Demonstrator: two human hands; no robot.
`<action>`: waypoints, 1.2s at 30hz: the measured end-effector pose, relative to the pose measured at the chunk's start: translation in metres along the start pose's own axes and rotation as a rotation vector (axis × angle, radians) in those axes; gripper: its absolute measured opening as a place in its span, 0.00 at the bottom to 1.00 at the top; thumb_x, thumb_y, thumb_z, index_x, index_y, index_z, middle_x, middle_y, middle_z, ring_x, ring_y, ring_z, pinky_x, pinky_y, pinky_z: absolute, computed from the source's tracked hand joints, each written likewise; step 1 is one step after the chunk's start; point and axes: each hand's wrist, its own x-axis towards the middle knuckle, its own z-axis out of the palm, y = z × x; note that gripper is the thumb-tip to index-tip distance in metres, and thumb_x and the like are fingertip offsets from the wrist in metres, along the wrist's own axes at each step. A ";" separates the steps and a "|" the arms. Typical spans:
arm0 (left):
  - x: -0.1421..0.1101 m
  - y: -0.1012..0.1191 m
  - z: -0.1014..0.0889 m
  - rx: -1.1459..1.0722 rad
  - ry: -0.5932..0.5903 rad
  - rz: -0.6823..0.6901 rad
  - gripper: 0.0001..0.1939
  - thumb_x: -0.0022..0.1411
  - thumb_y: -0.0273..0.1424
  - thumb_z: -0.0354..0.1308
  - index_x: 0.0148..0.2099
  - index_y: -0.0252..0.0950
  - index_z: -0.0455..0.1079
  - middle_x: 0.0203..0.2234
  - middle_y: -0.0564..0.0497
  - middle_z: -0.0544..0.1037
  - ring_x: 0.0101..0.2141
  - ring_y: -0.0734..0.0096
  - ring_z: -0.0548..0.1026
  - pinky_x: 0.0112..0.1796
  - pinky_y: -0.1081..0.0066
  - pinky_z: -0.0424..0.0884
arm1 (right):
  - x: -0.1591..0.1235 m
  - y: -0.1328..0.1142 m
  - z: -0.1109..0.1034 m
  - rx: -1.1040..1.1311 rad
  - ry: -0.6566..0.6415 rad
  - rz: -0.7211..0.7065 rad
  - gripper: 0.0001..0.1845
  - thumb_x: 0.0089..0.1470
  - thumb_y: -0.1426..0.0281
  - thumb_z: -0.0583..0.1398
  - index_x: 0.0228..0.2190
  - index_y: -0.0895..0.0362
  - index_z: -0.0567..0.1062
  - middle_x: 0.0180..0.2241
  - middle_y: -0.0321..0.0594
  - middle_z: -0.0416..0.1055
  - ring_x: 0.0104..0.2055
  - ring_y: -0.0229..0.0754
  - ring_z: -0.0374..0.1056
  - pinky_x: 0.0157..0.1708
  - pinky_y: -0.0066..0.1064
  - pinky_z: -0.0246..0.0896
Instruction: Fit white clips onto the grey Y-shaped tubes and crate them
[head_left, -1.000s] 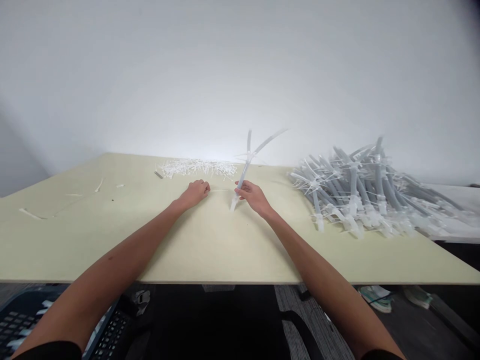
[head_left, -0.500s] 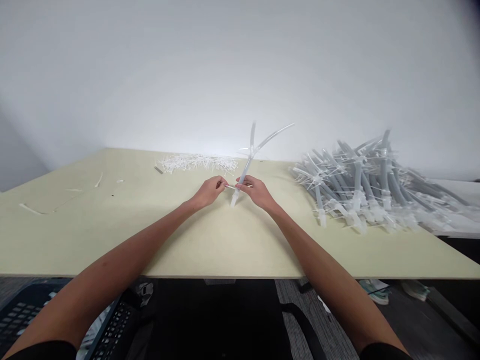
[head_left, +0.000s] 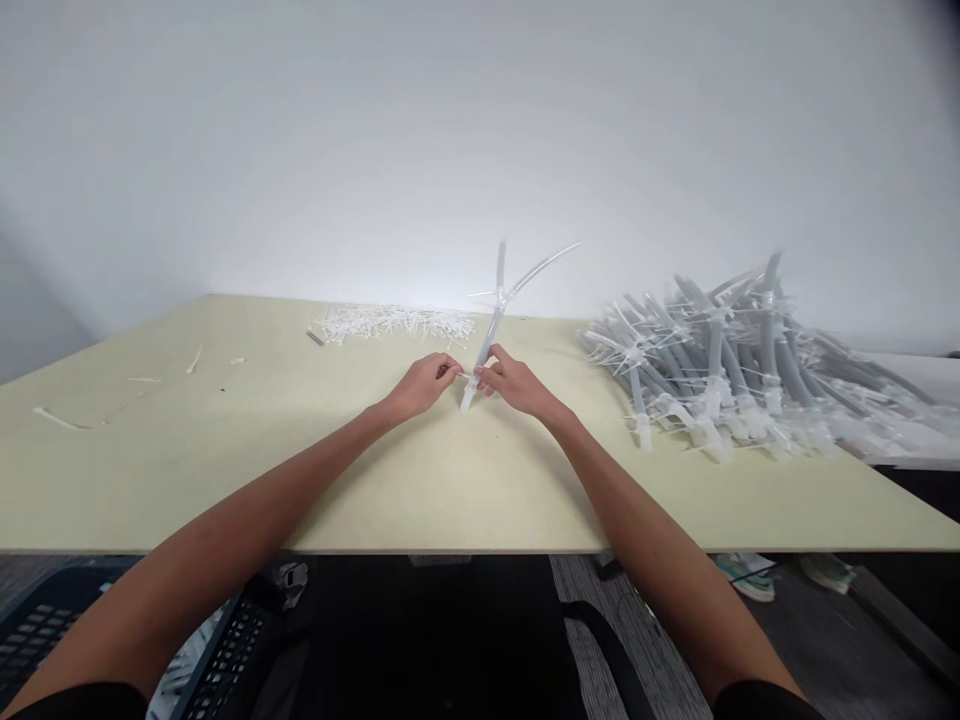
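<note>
Okay, L hand (head_left: 424,385) pinches thin white zip tie (head_left: 463,375) right by R hand (head_left: 517,388), snug on clear forked tube (head_left: 493,330).

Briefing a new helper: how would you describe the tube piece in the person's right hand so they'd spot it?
On the pale yellow table, look just in front of the person. The forked clear tube rises out of the right hand, unlike the grey tubes heaped to the right.

A single camera worn on the person's head looks forward and down, close behind the left hand (head_left: 421,388) and right hand (head_left: 517,388) on the tabletop (head_left: 225,470).
</note>
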 end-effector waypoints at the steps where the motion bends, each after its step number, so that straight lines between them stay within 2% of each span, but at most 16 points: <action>1: -0.001 0.001 0.001 -0.026 -0.001 -0.001 0.15 0.62 0.39 0.45 0.39 0.36 0.69 0.35 0.49 0.73 0.34 0.69 0.69 0.37 0.70 0.64 | 0.000 -0.001 0.001 -0.002 0.010 0.000 0.11 0.54 0.58 0.54 0.32 0.52 0.61 0.25 0.35 0.73 0.26 0.40 0.68 0.31 0.32 0.59; 5: -0.007 0.005 0.009 -0.072 -0.021 -0.009 0.20 0.56 0.45 0.53 0.44 0.36 0.68 0.39 0.47 0.71 0.38 0.68 0.69 0.38 0.70 0.66 | -0.002 -0.004 0.003 0.001 0.057 -0.017 0.11 0.54 0.59 0.54 0.32 0.53 0.62 0.21 0.33 0.70 0.22 0.39 0.67 0.27 0.30 0.59; 8: -0.011 0.009 0.017 -0.045 -0.046 -0.002 0.28 0.49 0.47 0.60 0.49 0.37 0.66 0.42 0.47 0.69 0.41 0.65 0.68 0.40 0.69 0.66 | -0.003 -0.007 0.005 0.065 0.055 -0.004 0.11 0.53 0.59 0.55 0.32 0.53 0.63 0.20 0.32 0.70 0.21 0.38 0.67 0.26 0.29 0.60; 10: -0.012 0.011 0.019 -0.042 -0.038 -0.014 0.29 0.48 0.47 0.60 0.49 0.37 0.66 0.42 0.46 0.69 0.42 0.64 0.68 0.40 0.69 0.67 | -0.003 -0.008 0.005 0.102 0.054 0.004 0.11 0.53 0.59 0.55 0.32 0.53 0.63 0.21 0.33 0.71 0.22 0.37 0.67 0.27 0.29 0.61; 15: -0.007 0.008 0.017 -0.086 0.014 -0.003 0.18 0.56 0.41 0.55 0.45 0.36 0.69 0.39 0.47 0.73 0.37 0.68 0.71 0.38 0.69 0.67 | -0.002 -0.005 0.005 0.073 0.090 0.009 0.11 0.52 0.59 0.55 0.32 0.53 0.64 0.21 0.33 0.71 0.22 0.37 0.66 0.26 0.29 0.60; 19: -0.002 0.001 0.017 -0.197 0.070 -0.034 0.12 0.56 0.37 0.55 0.39 0.37 0.72 0.35 0.49 0.76 0.34 0.69 0.72 0.37 0.70 0.68 | -0.001 -0.002 0.005 0.045 0.104 0.004 0.11 0.52 0.59 0.56 0.32 0.53 0.65 0.21 0.33 0.70 0.22 0.36 0.64 0.25 0.28 0.60; 24: 0.005 -0.009 0.027 -0.436 0.130 -0.152 0.12 0.54 0.39 0.57 0.36 0.36 0.73 0.33 0.49 0.77 0.33 0.70 0.74 0.36 0.70 0.69 | 0.001 -0.003 0.009 0.144 0.136 -0.005 0.10 0.50 0.61 0.58 0.32 0.53 0.67 0.30 0.37 0.69 0.29 0.37 0.66 0.23 0.27 0.65; 27: 0.008 -0.014 0.030 -0.440 0.162 -0.198 0.13 0.53 0.40 0.57 0.34 0.35 0.73 0.31 0.49 0.77 0.30 0.71 0.74 0.36 0.70 0.70 | 0.001 -0.003 0.013 0.298 0.102 0.015 0.11 0.50 0.62 0.58 0.35 0.53 0.67 0.34 0.39 0.68 0.34 0.38 0.67 0.26 0.31 0.70; 31: 0.009 -0.017 0.031 -0.409 0.182 -0.209 0.14 0.53 0.41 0.57 0.31 0.35 0.72 0.28 0.50 0.77 0.30 0.70 0.74 0.36 0.70 0.69 | 0.001 -0.002 0.017 0.424 0.042 0.073 0.13 0.51 0.62 0.58 0.39 0.52 0.66 0.34 0.39 0.69 0.34 0.39 0.68 0.27 0.34 0.73; 36: 0.009 -0.017 0.033 -0.568 0.163 -0.220 0.13 0.51 0.39 0.59 0.33 0.33 0.71 0.28 0.48 0.77 0.30 0.70 0.74 0.36 0.68 0.70 | 0.002 -0.001 0.021 0.497 0.016 0.089 0.12 0.52 0.63 0.57 0.38 0.52 0.64 0.33 0.38 0.68 0.34 0.38 0.68 0.28 0.34 0.74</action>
